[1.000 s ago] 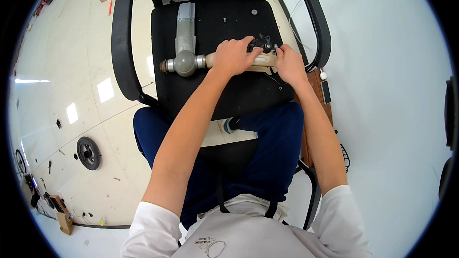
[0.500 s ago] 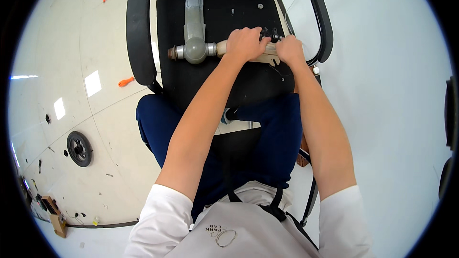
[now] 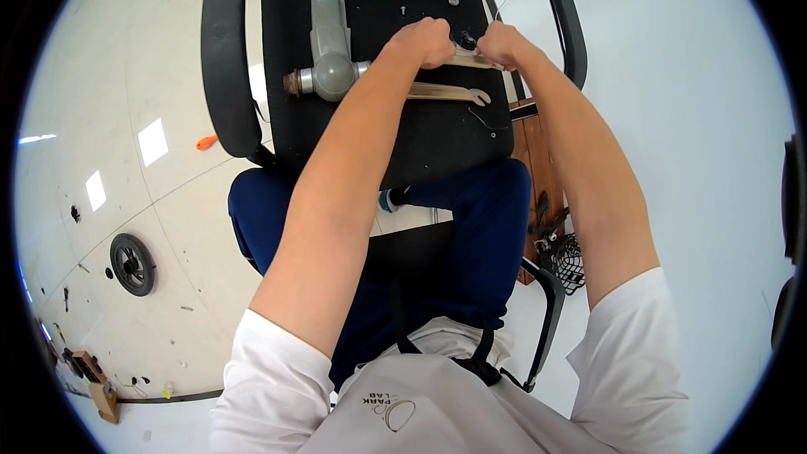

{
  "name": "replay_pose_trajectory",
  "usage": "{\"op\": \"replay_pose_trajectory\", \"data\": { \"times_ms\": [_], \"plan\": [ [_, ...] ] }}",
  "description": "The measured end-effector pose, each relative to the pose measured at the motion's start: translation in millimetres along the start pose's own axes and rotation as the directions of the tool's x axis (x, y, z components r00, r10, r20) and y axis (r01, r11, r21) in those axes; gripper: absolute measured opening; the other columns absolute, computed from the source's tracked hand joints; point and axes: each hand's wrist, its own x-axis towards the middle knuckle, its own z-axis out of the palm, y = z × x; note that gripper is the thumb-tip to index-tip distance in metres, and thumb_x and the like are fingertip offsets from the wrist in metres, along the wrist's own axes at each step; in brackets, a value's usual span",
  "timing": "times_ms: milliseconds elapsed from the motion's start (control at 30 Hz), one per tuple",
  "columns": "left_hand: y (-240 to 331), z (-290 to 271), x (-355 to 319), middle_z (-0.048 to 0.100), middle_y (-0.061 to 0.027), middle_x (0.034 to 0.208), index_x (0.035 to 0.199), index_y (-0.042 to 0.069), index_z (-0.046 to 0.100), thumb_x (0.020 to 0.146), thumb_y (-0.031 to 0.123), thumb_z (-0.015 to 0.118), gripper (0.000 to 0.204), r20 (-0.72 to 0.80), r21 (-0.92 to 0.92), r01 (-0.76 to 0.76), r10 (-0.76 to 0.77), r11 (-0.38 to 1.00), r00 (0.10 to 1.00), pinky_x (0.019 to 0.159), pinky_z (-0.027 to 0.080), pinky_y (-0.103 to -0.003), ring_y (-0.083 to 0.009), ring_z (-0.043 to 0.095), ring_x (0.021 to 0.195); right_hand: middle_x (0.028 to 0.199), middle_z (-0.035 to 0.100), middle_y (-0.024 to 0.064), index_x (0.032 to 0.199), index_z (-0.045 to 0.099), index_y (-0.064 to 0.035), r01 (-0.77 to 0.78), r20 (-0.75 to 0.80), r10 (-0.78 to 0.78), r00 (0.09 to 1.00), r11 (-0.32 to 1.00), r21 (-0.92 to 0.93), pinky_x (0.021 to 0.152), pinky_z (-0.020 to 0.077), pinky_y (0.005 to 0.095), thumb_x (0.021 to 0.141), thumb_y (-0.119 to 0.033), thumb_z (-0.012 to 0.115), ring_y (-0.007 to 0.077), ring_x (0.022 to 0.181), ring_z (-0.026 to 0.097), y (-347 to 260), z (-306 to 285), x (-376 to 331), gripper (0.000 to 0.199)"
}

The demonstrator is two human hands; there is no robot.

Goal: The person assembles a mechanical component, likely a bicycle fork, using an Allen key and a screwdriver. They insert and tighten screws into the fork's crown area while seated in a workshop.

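Note:
A grey metal frame piece point(image 3: 332, 34) with a rounded joint lies on the black chair seat point(image 3: 403, 139). From it a beige fork extends right, its nearer arm point(image 3: 450, 94) ending in a slotted tip. My left hand point(image 3: 424, 42) is closed over the fork's farther arm point(image 3: 471, 61). At that arm's right end my right hand point(image 3: 503, 44) is closed, fingers curled in; whatever it grips is hidden. Between both hands sits a small black part point(image 3: 466, 40). A thin wire piece point(image 3: 486, 122) lies near the seat's right edge.
A small bolt point(image 3: 403, 11) and a round washer-like piece point(image 3: 454, 2) lie farther back on the seat. Armrests point(image 3: 227, 59) flank it. On the floor are a black wheel point(image 3: 133, 264), an orange-handled tool point(image 3: 207, 142) and, at right, a black mesh basket point(image 3: 566, 263).
The fork has turned, so both its arms now show apart. Both hands have moved slightly farther away, onto the farther arm. The whole view has shifted a little.

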Motion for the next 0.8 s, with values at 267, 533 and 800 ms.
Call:
{"op": "replay_pose_trajectory", "data": {
  "times_ms": [267, 533, 800],
  "plan": [
    [-22, 22, 96, 0.066, -0.0253, 0.123, 0.117, -0.003, 0.068, 0.088, 0.019, 0.052, 0.04, 0.205, 0.03, -0.007, 0.001, 1.0, 0.979, 0.097, 0.052, -0.047, -0.0413, 0.064, 0.114, 0.09, 0.07, 0.0218, 0.105, 0.073, 0.0002, 0.202, -0.12, -0.182, 0.976, 0.96, 0.194, 0.058, 0.0535, 0.0394, 0.098, -0.033, 0.054, 0.0358, 0.076, 0.067, 65, 22, 74, 0.039],
    [19, 46, 137, 0.069, -0.0239, 0.113, 0.119, 0.001, 0.07, 0.092, 0.021, 0.045, 0.041, 0.086, 0.053, -0.069, 0.064, 0.996, 0.994, 0.098, 0.05, -0.045, -0.0401, 0.064, 0.11, 0.058, 0.045, 0.0027, 0.092, 0.062, -0.0027, 0.052, 0.002, -0.062, 0.998, 0.844, 0.534, 0.038, 0.0313, 0.0325, 0.101, -0.034, 0.049, 0.0149, 0.042, 0.039, 167, 10, 82, 0.035],
    [106, 59, 58, 0.07, -0.0243, 0.086, 0.114, 0.006, 0.066, 0.093, 0.049, 0.056, 0.049, -0.171, 0.158, -0.023, 0.051, 0.987, 0.984, 0.08, 0.055, -0.048, -0.0412, 0.069, 0.086, 0.055, 0.046, 0.0, 0.083, 0.053, -0.0041, 0.114, -0.094, -0.068, 0.993, 0.451, 0.885, 0.035, 0.0281, 0.0262, 0.105, -0.03, 0.048, 0.0083, 0.038, 0.038, 188, 26, -30, 0.034]
  ]
}}
